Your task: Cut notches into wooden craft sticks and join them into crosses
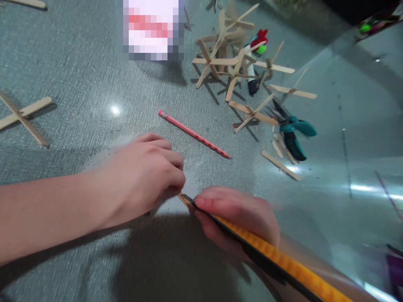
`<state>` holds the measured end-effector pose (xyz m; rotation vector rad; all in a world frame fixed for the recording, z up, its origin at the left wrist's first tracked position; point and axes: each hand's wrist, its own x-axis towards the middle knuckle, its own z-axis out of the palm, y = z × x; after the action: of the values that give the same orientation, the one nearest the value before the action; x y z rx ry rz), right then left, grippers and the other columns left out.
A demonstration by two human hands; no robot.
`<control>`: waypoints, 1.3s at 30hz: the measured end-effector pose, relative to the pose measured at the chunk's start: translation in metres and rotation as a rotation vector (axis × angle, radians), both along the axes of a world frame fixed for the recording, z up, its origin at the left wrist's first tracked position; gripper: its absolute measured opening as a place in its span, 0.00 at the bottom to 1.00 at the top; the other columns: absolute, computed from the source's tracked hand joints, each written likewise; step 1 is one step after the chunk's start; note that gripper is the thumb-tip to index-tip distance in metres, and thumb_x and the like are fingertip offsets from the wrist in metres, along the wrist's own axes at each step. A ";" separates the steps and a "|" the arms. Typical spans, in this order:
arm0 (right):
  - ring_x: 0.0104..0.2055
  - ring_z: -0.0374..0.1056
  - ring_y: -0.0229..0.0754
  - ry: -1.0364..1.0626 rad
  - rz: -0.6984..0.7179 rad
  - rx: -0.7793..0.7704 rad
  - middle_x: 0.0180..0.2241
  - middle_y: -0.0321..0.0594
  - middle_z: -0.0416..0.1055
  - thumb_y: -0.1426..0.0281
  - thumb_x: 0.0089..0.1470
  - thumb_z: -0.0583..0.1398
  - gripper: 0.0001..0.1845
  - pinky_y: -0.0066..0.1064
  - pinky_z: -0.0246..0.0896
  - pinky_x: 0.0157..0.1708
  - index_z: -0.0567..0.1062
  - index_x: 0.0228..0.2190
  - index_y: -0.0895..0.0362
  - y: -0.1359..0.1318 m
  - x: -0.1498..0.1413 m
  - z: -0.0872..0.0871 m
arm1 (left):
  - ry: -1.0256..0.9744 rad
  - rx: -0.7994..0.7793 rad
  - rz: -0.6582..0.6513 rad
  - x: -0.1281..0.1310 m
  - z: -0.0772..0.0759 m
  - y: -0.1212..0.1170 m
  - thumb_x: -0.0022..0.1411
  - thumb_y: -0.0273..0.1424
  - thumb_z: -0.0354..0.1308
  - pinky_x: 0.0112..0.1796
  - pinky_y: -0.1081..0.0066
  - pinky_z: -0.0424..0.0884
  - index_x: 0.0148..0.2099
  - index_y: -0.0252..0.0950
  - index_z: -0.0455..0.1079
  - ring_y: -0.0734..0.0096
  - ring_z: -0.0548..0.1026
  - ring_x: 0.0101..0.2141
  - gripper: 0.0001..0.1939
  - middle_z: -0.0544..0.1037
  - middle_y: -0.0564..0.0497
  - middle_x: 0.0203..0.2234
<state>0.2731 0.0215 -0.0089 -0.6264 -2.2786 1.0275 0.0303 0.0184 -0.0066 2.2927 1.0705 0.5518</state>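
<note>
My left hand (151,167) is low over the grey table with its fingers curled closed. A thin end of a wooden craft stick (184,200) pokes out from under these fingers; the rest is hidden. In my right hand (236,214) is a long orange-and-black tool (270,253), with fingers closed around its narrow dark end. That dark tip meets the end of the stick. What kind of tool it is, I cannot make out. Just beyond both hands lies a pink pencil (195,135), its point toward the right.
Several crossed craft-stick pieces (220,61) stand clustered at the back right, with a white tube (251,71) among them. Teal-and-black cutters (292,130) lie beside stick offcuts (280,165). Another stick cross (22,113) rests at left. A blurred-out pale object (151,29) is at the back.
</note>
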 end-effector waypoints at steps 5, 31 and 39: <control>0.31 0.76 0.39 -0.016 0.018 0.020 0.32 0.38 0.79 0.81 0.59 0.62 0.17 0.31 0.75 0.31 0.74 0.46 0.51 0.001 -0.001 0.003 | 0.007 -0.010 0.004 0.000 0.000 0.000 0.68 0.29 0.61 0.45 0.63 0.61 0.33 0.44 0.80 0.68 0.71 0.34 0.10 0.81 0.58 0.30; 0.23 0.71 0.37 -0.069 0.021 0.054 0.24 0.31 0.73 0.77 0.65 0.58 0.10 0.28 0.70 0.26 0.73 0.42 0.49 -0.007 0.006 0.003 | 0.020 0.028 0.011 0.001 -0.003 -0.004 0.67 0.29 0.60 0.45 0.62 0.61 0.33 0.43 0.79 0.68 0.71 0.33 0.10 0.80 0.57 0.29; 0.26 0.74 0.42 -0.012 -0.052 0.027 0.28 0.38 0.77 0.82 0.57 0.59 0.22 0.34 0.75 0.26 0.71 0.48 0.47 -0.005 0.000 0.007 | 0.043 0.030 0.007 0.002 -0.001 -0.001 0.68 0.29 0.60 0.46 0.62 0.59 0.32 0.44 0.79 0.68 0.70 0.32 0.11 0.80 0.58 0.29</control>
<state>0.2731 0.0169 -0.0023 -0.6785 -2.2711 0.9692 0.0319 0.0171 -0.0081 2.3374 1.0975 0.5274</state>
